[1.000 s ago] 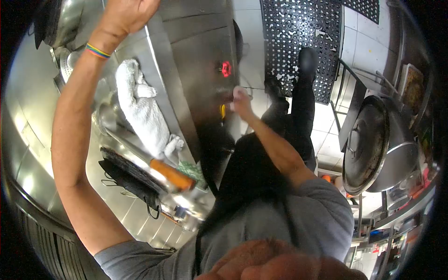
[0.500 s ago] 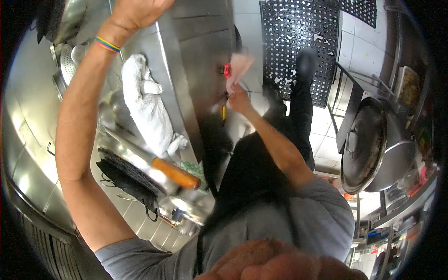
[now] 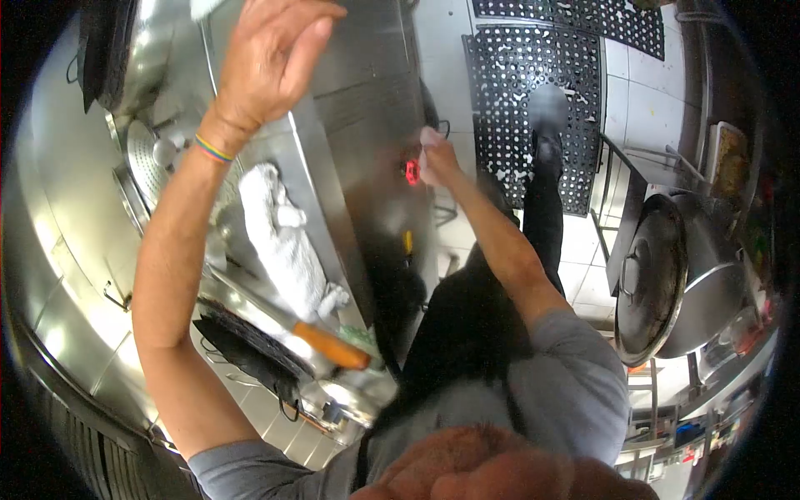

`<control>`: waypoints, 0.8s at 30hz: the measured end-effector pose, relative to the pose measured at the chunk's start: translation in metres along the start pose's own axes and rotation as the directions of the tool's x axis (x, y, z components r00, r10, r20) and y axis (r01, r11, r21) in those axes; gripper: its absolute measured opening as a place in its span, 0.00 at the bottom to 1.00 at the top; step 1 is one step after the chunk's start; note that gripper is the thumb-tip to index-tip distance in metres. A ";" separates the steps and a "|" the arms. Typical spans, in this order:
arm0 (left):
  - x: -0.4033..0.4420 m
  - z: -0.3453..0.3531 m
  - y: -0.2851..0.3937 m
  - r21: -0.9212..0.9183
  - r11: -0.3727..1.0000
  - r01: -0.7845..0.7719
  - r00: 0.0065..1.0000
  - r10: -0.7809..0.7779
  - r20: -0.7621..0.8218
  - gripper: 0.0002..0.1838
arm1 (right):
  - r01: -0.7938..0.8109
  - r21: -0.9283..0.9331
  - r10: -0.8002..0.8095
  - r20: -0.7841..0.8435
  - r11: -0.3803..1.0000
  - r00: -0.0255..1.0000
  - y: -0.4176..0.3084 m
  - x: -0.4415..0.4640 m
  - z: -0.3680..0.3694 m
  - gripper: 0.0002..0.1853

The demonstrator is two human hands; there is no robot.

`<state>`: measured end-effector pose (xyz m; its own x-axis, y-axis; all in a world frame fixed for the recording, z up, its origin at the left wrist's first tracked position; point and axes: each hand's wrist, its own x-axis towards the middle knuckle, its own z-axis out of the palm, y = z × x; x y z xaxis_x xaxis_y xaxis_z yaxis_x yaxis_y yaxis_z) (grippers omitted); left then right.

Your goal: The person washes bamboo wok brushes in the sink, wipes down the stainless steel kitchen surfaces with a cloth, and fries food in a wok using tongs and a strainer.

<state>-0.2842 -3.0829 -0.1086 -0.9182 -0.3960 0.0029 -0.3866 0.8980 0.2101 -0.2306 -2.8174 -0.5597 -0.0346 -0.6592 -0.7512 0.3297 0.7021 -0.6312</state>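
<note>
Cloth (image 3: 428, 137), pale and thin-looking, shows at the right hand (image 3: 441, 164), just beside the red valve handle (image 3: 411, 172), with part of it standing out past the fingers on the side farther from the body. I judge it light, soft and limp, so it should fold under little pressure and offer no stiffness of its own. I'd take it by a bunched middle rather than a corner, since a loose edge would likely flop or snag on the valve handle's rim. I see no sign of whether it is wet; if it is, I'd expect it to be heavier and more slippery.

The right fingers look curled in around the cloth, though blur keeps me from telling which of them pinch it. Well to the left of the valve handle, the left hand (image 3: 267, 71) is raised, thumb apart from the palm; I can't tell how its other fingers lie or whether they touch anything. Between that hand's wrist and the valve handle's level, a rumpled white towel (image 3: 285, 242) lies on the steel counter (image 3: 323, 179), left of the valve handle.
</note>
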 end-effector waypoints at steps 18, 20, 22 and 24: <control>-0.003 0.001 -0.015 -0.109 0.993 0.039 0.998 -0.044 -0.045 0.05 | 0.446 -0.730 -0.625 0.033 0.518 0.780 -0.178 0.186 0.054 0.14; -0.002 -0.002 -0.014 -0.107 0.993 0.054 0.998 -0.057 -0.027 0.06 | 0.277 0.219 -0.244 -0.165 0.936 0.956 -0.298 0.071 0.011 0.15; 0.001 -0.005 -0.012 -0.116 0.990 0.081 0.997 -0.081 0.007 0.06 | 0.551 0.181 -0.555 -0.030 0.815 0.831 -0.322 0.026 0.013 0.16; 0.001 -0.003 -0.015 -0.124 0.990 0.071 0.997 -0.071 -0.001 0.07 | 0.780 0.299 -0.817 0.000 0.550 0.577 -0.335 -0.016 0.029 0.21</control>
<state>-0.2794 -3.0975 -0.1087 -0.8882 -0.4594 -0.0109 -0.4369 0.8369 0.3298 -0.3136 -3.0497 -0.3303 -0.2890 -0.9538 0.0825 0.4366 -0.2080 -0.8753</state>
